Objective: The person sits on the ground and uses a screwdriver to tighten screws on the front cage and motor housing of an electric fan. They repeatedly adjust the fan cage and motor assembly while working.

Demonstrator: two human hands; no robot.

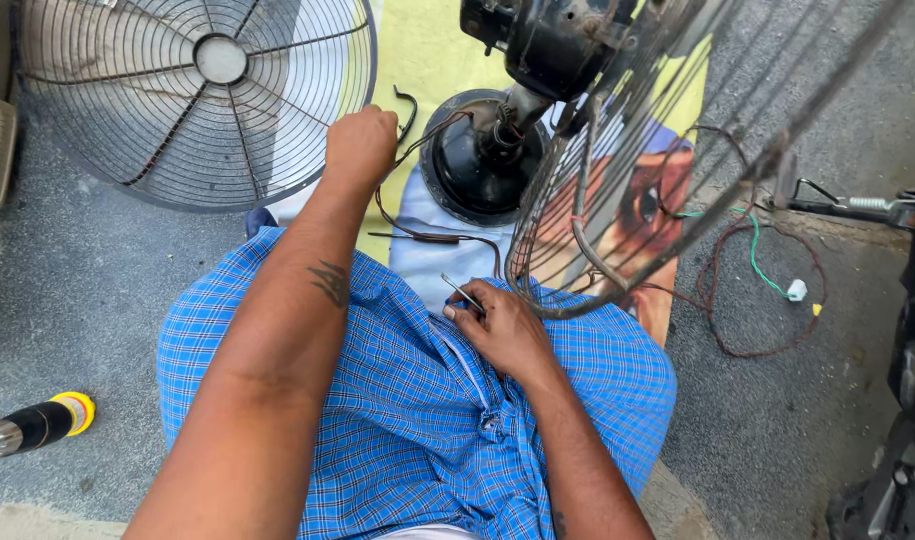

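My left hand [361,143] reaches forward, closed as a fist around a dark brown cable [418,232] that loops from the black round fan base [473,160]. My right hand [503,325] rests on my blue checked lap and grips a thin metal tool [462,291] between thumb and fingers. The black fan motor [553,40] stands on its stem above the base. A tilted wire fan guard [658,150] leans right in front of my right hand.
A second round wire guard [193,90] lies at the upper left on the grey floor. A black-and-yellow tool [38,423] lies at the lower left. Red and green loose wires [768,270] with a white connector trail at the right. A printed sheet [428,50] lies under the fan.
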